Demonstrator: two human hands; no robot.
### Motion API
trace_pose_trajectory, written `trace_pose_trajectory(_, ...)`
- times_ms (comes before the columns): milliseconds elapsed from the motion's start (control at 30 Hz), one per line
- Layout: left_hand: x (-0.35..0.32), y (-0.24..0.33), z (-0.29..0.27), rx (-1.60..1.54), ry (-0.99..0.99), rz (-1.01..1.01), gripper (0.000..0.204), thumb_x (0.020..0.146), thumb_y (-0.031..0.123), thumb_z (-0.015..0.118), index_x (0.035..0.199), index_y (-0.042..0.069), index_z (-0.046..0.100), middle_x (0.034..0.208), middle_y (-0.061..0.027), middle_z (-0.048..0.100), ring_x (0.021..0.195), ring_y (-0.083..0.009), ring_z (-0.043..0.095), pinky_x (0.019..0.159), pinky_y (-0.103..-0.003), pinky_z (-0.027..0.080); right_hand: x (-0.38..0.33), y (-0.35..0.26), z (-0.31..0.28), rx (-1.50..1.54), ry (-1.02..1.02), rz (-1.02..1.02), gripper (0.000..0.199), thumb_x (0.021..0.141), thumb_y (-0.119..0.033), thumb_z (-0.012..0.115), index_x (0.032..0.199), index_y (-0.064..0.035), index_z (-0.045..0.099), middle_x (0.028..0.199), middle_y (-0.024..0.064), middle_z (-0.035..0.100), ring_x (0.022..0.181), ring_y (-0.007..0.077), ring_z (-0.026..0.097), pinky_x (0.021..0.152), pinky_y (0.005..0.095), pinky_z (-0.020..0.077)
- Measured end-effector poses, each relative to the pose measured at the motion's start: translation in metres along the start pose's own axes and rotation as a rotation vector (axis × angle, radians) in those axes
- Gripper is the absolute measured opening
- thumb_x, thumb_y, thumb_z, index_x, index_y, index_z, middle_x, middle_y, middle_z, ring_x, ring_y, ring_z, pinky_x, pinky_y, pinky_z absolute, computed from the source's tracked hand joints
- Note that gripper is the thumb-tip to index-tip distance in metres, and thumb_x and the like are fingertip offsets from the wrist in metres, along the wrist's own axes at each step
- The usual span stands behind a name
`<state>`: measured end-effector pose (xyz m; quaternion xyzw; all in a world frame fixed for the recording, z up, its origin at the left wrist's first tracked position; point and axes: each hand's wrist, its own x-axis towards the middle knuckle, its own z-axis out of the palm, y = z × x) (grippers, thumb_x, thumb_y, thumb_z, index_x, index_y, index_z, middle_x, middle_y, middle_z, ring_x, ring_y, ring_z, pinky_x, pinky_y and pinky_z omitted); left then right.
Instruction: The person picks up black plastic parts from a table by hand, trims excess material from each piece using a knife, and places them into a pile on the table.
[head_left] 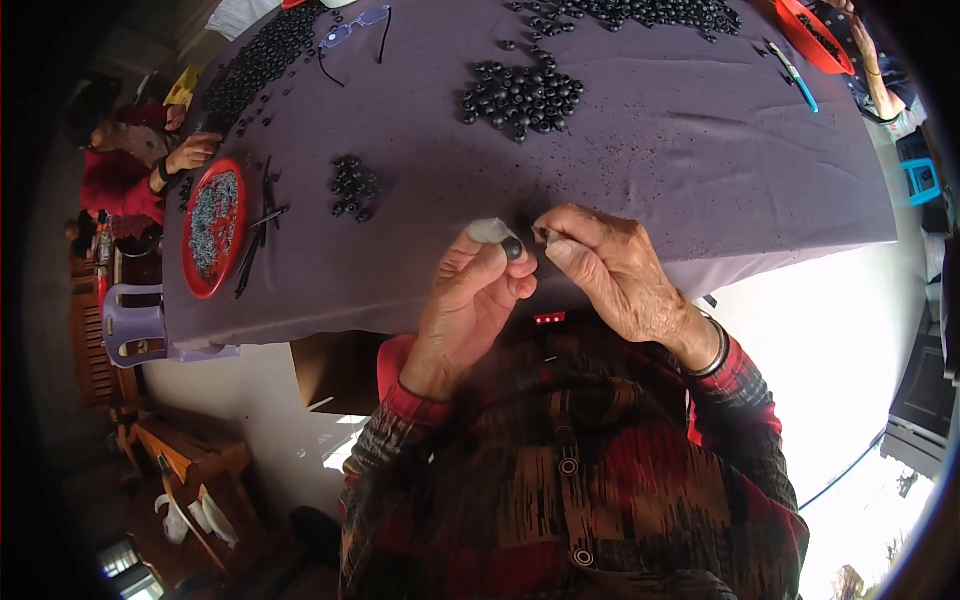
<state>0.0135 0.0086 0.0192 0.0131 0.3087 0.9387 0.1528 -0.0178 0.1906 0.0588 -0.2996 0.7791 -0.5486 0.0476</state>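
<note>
Just over the near edge of the cloth-covered table, my left hand [465, 300] pinches a round black bead [512, 248] between thumb and forefinger. A whitish cover [488, 232] wraps that forefinger's tip. Close to its right, my right hand [622, 275] is closed, thumb pressed to forefinger; a tiny dark bit shows at the tips, too small to name. The hands are a little apart. Beyond them lie a small group of black beads [352, 187] and a larger pile of black beads [522, 98].
A red oval tray [238, 262] of small greyish bits stands at left, beside dark slender tools [262, 220]. Eyeglasses [355, 32], a blue pen [797, 80] and a red basin [812, 38] lie farther off. Other people's hands [193, 152] are at both sides.
</note>
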Motion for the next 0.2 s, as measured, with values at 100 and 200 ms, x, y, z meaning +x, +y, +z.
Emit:
trace_pose_trajectory(100, 0.001, 0.0, -0.001, 0.012, 0.003, 0.009, 0.009, 0.091, 0.011, 0.054, 0.099, 0.009, 0.058, 0.088, -0.0015, 0.059, 0.083, -0.0121, 0.053, 0.069, -0.028, 0.045, -0.001, 0.01, 0.012, -0.021, 0.097, -0.19, 0.018, 0.092, -0.02, 0.053, 0.094, -0.0034, 0.058, 0.08, 0.0097, 0.062, 0.068, 0.0304, 0.063, 0.058, 0.0352, 0.0502)
trace_pose_trajectory(200, 0.001, -0.001, -0.01, 0.006, 0.014, 0.018, 0.017, 0.091, 0.012, 0.054, 0.107, 0.009, 0.058, 0.092, -0.0027, 0.06, 0.087, -0.0139, 0.055, 0.072, -0.029, 0.047, -0.002, 0.006, 0.01, -0.178, 0.031, -0.124, 0.017, 0.091, -0.02, 0.056, 0.099, -0.0055, 0.06, 0.085, 0.0108, 0.063, 0.071, 0.0299, 0.063, 0.058, 0.0346, 0.0507)
